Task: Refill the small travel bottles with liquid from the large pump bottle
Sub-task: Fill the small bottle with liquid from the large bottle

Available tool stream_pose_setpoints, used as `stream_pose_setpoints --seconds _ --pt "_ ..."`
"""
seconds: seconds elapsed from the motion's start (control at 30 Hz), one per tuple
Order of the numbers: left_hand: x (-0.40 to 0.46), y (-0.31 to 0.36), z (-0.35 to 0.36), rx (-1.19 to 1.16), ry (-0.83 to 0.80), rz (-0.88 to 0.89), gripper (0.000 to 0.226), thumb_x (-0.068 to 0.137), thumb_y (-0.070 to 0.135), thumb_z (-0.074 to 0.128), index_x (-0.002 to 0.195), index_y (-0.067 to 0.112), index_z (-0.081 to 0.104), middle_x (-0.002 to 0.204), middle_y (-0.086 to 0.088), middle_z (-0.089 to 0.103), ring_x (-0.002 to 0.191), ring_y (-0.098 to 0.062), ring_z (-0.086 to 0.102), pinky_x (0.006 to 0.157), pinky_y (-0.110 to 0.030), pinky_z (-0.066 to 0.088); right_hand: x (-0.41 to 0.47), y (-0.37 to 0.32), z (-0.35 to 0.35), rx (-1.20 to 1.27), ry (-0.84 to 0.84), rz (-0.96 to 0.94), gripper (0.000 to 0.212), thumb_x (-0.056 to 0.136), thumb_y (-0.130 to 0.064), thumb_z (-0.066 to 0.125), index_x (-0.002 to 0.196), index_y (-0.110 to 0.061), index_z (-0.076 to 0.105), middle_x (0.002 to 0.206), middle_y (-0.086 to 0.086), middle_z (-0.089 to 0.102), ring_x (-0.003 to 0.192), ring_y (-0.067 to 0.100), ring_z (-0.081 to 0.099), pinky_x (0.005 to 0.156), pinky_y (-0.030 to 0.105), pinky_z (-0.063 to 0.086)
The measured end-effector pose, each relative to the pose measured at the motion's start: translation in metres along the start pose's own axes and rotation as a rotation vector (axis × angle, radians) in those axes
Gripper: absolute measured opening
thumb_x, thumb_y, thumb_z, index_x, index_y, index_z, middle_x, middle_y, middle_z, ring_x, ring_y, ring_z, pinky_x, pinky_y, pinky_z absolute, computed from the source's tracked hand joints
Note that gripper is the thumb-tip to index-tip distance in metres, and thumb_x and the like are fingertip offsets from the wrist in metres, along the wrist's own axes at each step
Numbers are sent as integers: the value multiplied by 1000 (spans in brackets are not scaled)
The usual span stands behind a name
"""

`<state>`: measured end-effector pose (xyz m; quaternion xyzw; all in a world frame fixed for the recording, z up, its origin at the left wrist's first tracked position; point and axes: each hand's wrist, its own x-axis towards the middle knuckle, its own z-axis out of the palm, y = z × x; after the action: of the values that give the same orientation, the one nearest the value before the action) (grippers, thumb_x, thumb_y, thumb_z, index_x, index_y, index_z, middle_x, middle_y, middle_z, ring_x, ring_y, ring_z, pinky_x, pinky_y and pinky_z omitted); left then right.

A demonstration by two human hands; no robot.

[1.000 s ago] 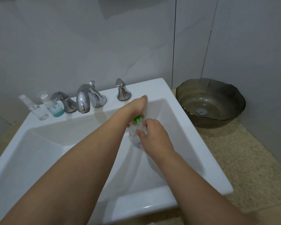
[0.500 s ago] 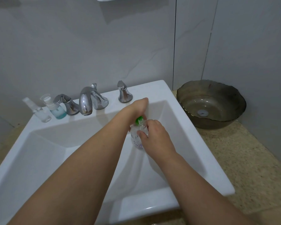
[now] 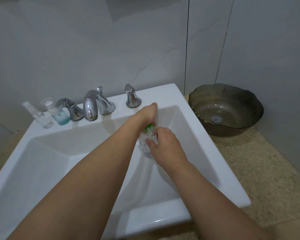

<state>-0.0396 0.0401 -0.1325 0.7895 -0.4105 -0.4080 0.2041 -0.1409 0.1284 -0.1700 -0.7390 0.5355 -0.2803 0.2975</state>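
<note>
Over the right side of the white sink, both my hands hold a clear plastic bottle with purple print. My right hand grips its body, thumb across the front. My left hand reaches over from the left and curls down on the green cap; its fingertips are hidden. A short clear neck shows just below the green cap. Two small travel bottles stand on the sink's back left ledge: a clear spray bottle and a pump bottle with blue liquid.
A chrome faucet with two handles lines the back ledge. A dark glass bowl sits on the speckled counter to the right. Grey tiled walls close in behind and on the right.
Both hands stay on the bottle in the same spot over the basin. I see no clear movement of the cap or bottle.
</note>
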Motion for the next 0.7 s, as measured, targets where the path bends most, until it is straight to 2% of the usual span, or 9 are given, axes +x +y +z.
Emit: stream_pose_setpoints --seconds 0.07,0.13,0.2,0.27,0.33,0.4,0.5,0.6,0.7 --pt "-1 1 -2 8 -39 -31 70 102 54 22 135 3 58 114 -16 67 98 -33 61 91 -40 42 0 -1 -1 13 5 3 21 94 -29 56 107 -13 53 104 3 53 96 22 54 80 34 44" --pt "0 0 -7 37 -116 -116 85 93 70 22 131 4 60 125 -17 65 114 -39 60 104 -49 42 -2 -2 -1 31 7 5 23 94 -30 56 109 -13 54 106 3 53 97 21 53 81 33 43" --pt "0 2 -11 72 -194 -166 93 90 78 21 126 1 62 124 -15 61 120 -42 55 109 -58 38 -4 -2 -2 40 17 -6 24 94 -30 56 111 -12 55 108 3 53 99 20 53 85 34 44" --pt "-1 4 -14 87 -226 -184 94 92 78 20 123 1 62 124 -16 56 126 -43 49 109 -62 35 -4 -2 -3 46 28 -13 25 94 -30 57 111 -12 55 109 3 53 99 20 53 86 34 44" --pt "-2 5 -14 89 -234 -189 95 90 80 21 116 0 65 128 -19 58 126 -46 50 110 -64 35 -4 -3 -3 49 30 -14 24 95 -31 57 109 -12 54 107 3 53 97 20 53 84 33 45" --pt "-1 5 -12 86 -216 -193 95 88 80 22 112 0 67 126 -21 63 118 -49 56 108 -65 37 -3 -3 -4 51 28 -11 24 95 -32 57 109 -12 54 107 3 53 96 19 53 84 33 45" --pt "0 4 -8 75 -141 -146 84 94 70 22 111 1 67 116 -19 67 110 -47 61 103 -65 42 -2 -2 -3 45 29 -7 25 95 -30 57 111 -12 55 109 3 53 98 20 53 85 34 45" --pt "0 2 -3 16 -33 -57 63 103 47 21 117 1 61 108 -19 72 107 -43 64 101 -58 46 0 0 0 21 28 -9 22 95 -30 56 108 -13 54 106 2 53 95 19 53 78 30 42" --pt "0 2 2 -50 25 -15 54 108 29 16 132 -2 54 127 -21 66 119 -40 59 105 -46 46 1 1 0 14 21 -17 18 95 -28 56 108 -15 53 102 1 51 86 16 47 74 28 38"
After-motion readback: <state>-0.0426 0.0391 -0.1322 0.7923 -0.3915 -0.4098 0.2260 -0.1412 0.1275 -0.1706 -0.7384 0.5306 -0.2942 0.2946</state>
